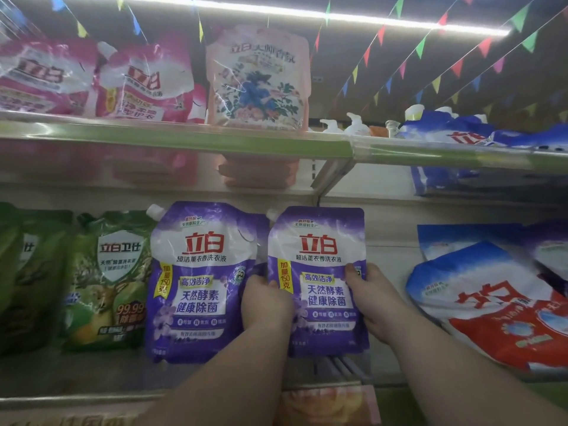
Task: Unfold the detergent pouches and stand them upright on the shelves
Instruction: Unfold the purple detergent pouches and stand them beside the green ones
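Purple pouch [318, 281] upright on shelf [92, 376]

2 bare arms come up from the bottom edge, each ending in a bare hand. The left hand [266, 302] has short, round fingers and a smooth back. The right hand [368, 299] looks the same, with a short thumb on top. Both forearms are bare all the way down. No sleeve, ring, watch or glove shows on them.
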A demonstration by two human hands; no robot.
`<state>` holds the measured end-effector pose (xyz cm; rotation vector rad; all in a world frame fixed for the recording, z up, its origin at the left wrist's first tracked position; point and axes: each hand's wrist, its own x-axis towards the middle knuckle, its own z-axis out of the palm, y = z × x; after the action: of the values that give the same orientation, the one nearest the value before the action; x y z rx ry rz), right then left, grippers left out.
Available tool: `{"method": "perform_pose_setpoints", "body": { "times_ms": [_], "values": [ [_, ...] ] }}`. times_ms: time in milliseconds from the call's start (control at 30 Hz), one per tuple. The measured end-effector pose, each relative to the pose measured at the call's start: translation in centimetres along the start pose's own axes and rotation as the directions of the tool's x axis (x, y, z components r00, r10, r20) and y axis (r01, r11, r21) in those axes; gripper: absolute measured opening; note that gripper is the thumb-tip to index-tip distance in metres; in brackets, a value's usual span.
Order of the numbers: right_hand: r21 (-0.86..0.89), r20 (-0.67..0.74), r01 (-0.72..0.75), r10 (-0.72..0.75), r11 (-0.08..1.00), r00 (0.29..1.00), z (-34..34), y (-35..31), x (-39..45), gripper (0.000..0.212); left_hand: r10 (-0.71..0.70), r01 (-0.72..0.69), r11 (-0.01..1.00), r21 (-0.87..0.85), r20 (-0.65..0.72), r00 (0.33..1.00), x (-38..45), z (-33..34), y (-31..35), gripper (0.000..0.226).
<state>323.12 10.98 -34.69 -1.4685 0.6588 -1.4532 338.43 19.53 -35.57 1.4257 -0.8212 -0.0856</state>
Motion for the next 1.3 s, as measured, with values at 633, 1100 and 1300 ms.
{"method": "perform_pose_setpoints", "body": {
  "times_ms": [633,1100,1300],
  "values": [
    [-0.11,-0.064,-0.018,0.011,0.994,0.998,-0.9,-0.4,-2.1,0.033,0.085,-0.188,0.887,0.422,0.251,0.964,-1.5,-0.6,0.9,0.044],
    [-0.52,-0.205,-0.031,-0.089,0.853,0.975,-0.1,-2.5,-5.5,0.048,0.024,-0.071,0.991,0.117,0.363,0.931,-4.6,-5.6,3.2,0.029],
    [-0.507,-0.284,-0.076,-0.084,0.858,0.955,1.2,-2.1,-8.4,0.05,0.017,0.019,0.997,-0.077,0.445,0.896,-5.2,-7.5,0.8,0.051]
  ]
}}
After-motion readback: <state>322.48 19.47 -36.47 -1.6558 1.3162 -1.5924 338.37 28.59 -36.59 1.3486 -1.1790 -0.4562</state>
